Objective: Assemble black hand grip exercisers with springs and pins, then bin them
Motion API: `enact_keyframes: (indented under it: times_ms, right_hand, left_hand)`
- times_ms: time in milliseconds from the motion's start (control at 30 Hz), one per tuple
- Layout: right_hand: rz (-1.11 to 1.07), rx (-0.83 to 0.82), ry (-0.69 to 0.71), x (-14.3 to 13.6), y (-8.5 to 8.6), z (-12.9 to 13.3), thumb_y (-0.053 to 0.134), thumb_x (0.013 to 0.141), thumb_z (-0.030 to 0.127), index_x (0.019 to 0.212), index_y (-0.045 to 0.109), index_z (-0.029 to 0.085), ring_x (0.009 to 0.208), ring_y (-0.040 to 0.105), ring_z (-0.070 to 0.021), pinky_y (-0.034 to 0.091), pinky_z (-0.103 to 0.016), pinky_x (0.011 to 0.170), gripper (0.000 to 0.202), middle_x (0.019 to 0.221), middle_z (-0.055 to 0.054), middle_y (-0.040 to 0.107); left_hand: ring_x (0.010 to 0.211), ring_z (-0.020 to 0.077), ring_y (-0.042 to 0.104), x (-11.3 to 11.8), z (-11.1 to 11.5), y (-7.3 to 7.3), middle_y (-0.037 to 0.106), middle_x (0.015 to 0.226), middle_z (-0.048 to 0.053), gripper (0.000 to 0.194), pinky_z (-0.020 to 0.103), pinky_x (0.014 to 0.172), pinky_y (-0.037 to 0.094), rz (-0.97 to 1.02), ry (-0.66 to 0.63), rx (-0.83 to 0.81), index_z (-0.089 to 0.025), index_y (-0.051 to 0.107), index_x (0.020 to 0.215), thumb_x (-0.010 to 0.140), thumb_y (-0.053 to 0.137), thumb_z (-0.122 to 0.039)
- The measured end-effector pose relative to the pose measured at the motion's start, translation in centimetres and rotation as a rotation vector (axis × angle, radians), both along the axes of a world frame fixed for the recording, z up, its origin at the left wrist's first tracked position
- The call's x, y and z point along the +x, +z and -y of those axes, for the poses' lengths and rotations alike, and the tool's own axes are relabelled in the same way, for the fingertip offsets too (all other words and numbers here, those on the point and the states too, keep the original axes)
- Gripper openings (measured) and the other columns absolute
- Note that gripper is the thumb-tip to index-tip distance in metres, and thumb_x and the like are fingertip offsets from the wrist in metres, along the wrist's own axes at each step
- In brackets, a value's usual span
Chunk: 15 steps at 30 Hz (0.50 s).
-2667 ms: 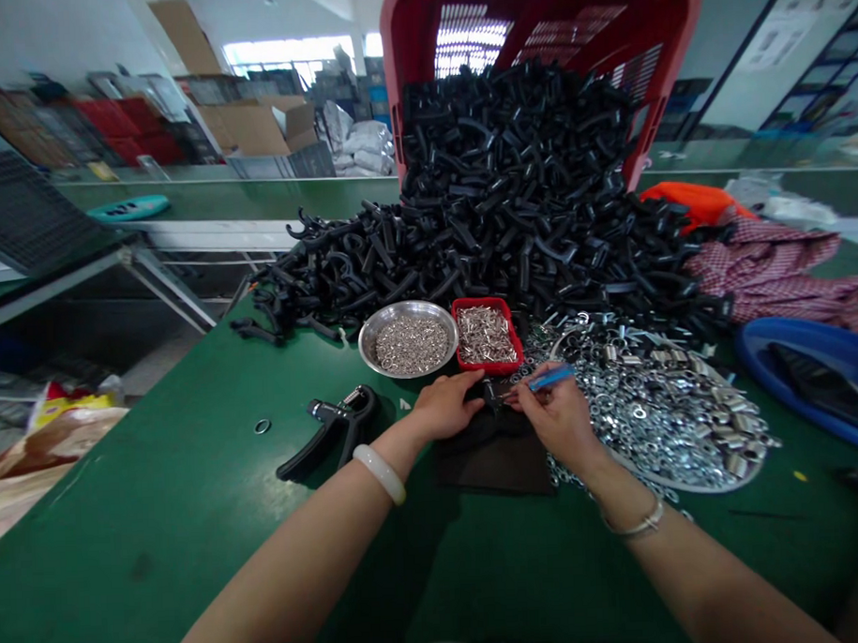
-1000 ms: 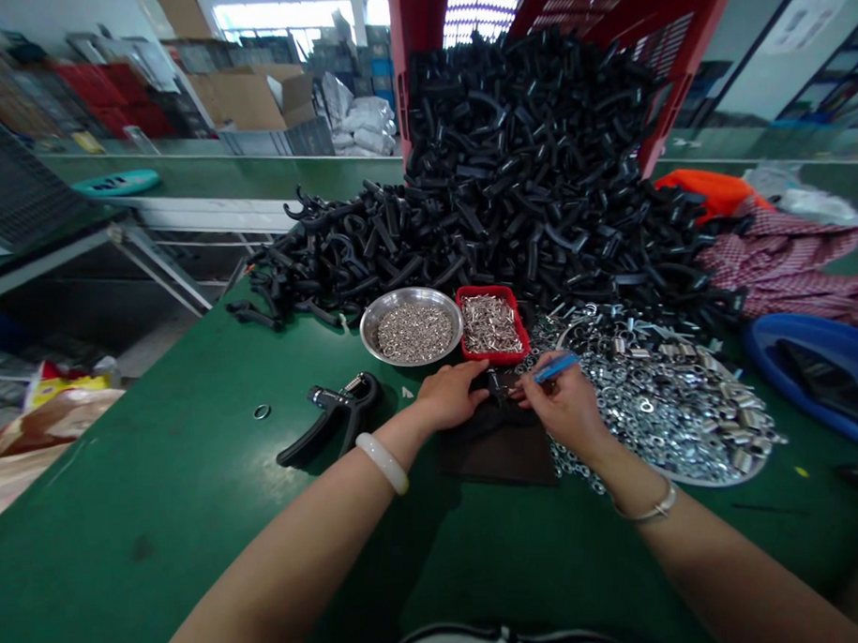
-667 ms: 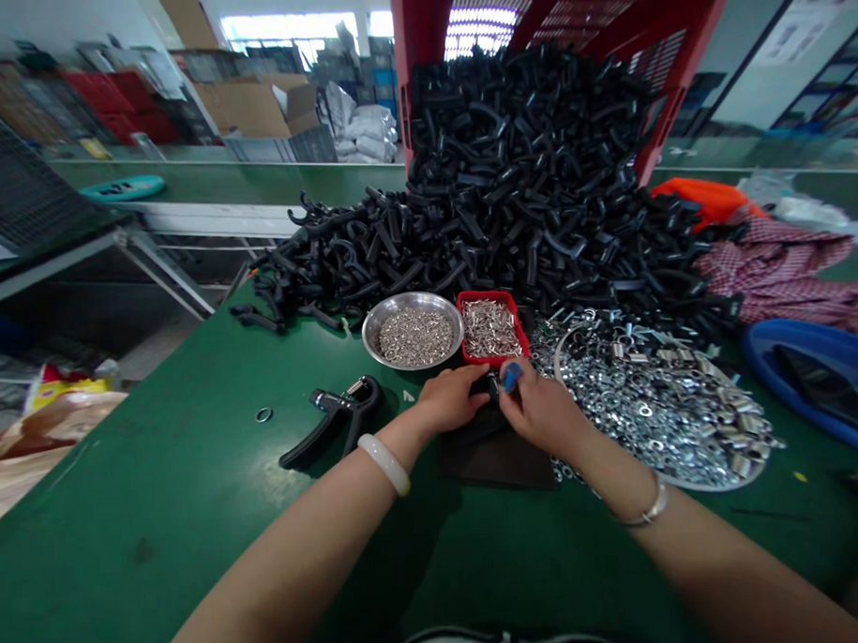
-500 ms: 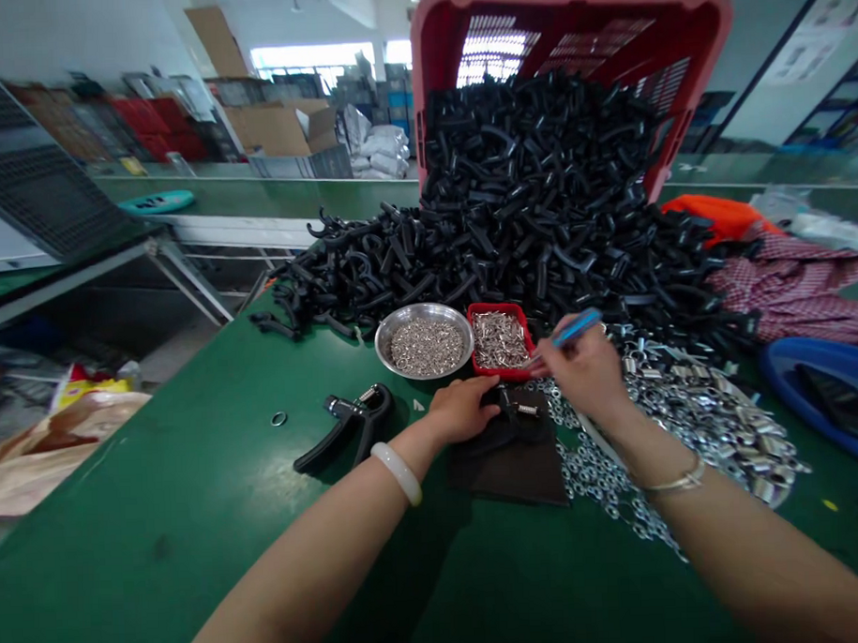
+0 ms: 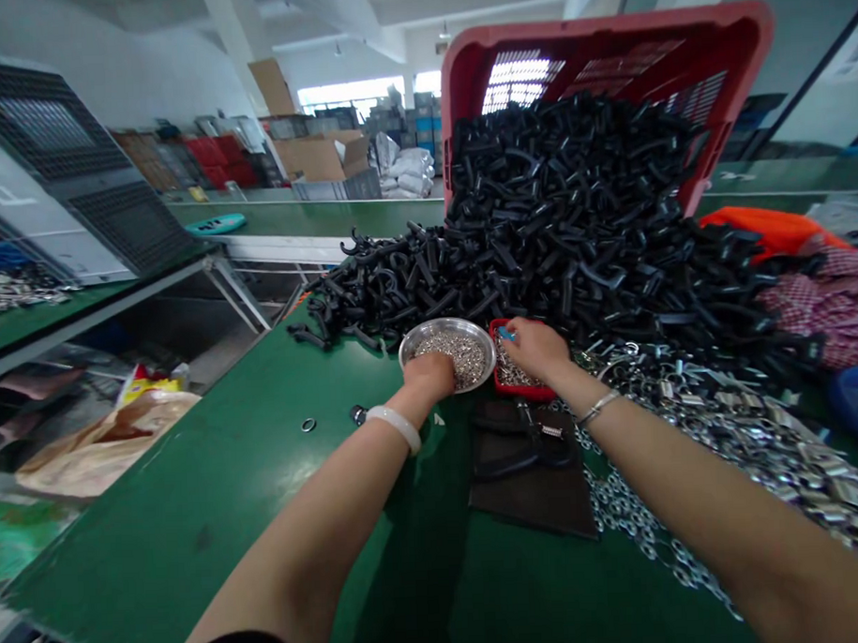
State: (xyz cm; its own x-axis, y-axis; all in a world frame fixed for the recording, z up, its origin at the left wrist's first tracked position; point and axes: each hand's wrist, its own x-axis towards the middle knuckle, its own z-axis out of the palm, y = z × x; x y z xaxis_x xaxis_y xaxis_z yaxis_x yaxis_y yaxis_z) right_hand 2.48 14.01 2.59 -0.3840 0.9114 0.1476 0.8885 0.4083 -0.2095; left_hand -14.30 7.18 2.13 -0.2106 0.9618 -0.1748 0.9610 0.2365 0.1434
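Apparently unfinished beyond spring [image 5: 552, 432] on black handle [image 5: 505, 465]; pinching blue tool [image 5: 506, 334] in right hand [image 5: 539, 349] over red tray [image 5: 526, 391]; with left hand [image 5: 432, 372] curled in bowl [image 5: 409, 341], grip hidden.

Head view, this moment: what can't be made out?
All in the head view:
Left hand: fingertips in the metal bowl, hidden by the hand itself.
Blue tool: largely hidden by the right hand; its tip can't be seen.
Dark knob: whatever it joins is hidden behind the left forearm.
Blue tray: cut off by the right edge.
Pieces in the red box: too small to tell apart.
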Motion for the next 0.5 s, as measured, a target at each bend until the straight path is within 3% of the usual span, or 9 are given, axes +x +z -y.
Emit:
enact_keyframes:
  times_ms: [100,233,500]
  right_hand:
    - [0.096,-0.08,0.166,-4.1,-0.4,1.0,0.054,0.075,0.025,0.094,0.065,0.022,0.093,0.059,-0.0227,0.045,-0.032,0.077,0.022,0.1,-0.008,0.066]
    - [0.139,-0.157,0.147,-7.4,-1.8,1.1,0.056,0.073,0.019,0.088,0.068,0.012,0.092,0.059,-0.0281,0.045,-0.036,0.078,0.021,0.097,-0.017,0.065]
    - [-0.031,-0.141,0.193,-4.6,-2.2,0.9,0.051,0.08,0.031,0.088,0.069,0.025,0.092,0.058,-0.02,0.042,-0.03,0.077,0.02,0.099,-0.004,0.066]
  left_hand:
    - [0.092,0.0252,0.06,-0.3,-0.7,-0.6,0.065,0.101,0.008,0.027,0.035,0.077,0.047,0.009,0.011,-0.012,-0.025,0.067,0.093,0.072,0.056,-0.038]
    - [0.093,0.0238,0.06,-0.7,-0.2,-0.6,0.065,0.104,0.007,0.028,0.035,0.076,0.047,-0.009,0.061,0.016,-0.028,0.065,0.098,0.08,0.044,-0.035]
    - [0.09,0.0222,0.059,-1.3,-0.8,-0.4,0.065,0.1,0.004,0.023,0.031,0.074,0.045,-0.01,0.095,0.075,-0.03,0.065,0.091,0.077,0.049,-0.04]
